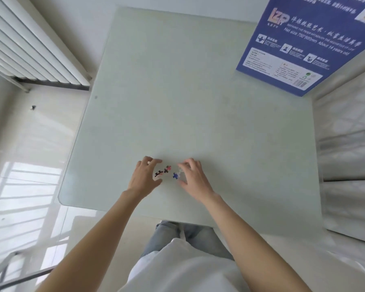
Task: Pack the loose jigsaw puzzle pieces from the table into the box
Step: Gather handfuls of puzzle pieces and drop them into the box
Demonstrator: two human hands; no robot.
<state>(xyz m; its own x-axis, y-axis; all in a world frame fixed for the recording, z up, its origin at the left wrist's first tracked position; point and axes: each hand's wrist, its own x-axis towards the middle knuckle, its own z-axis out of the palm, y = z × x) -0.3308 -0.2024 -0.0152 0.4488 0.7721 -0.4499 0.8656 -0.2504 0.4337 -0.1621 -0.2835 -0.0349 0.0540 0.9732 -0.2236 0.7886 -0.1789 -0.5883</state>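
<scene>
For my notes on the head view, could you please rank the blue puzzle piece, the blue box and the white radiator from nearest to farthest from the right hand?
1. Blue puzzle piece: right beside the right hand, at its fingertips.
2. Blue box: far right corner of the table.
3. White radiator: off the table, far left.

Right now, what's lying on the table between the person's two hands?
In the head view, a few loose puzzle pieces lie between the left hand and right hand: dark and pink ones nearer the left, a blue one nearer the right.
</scene>
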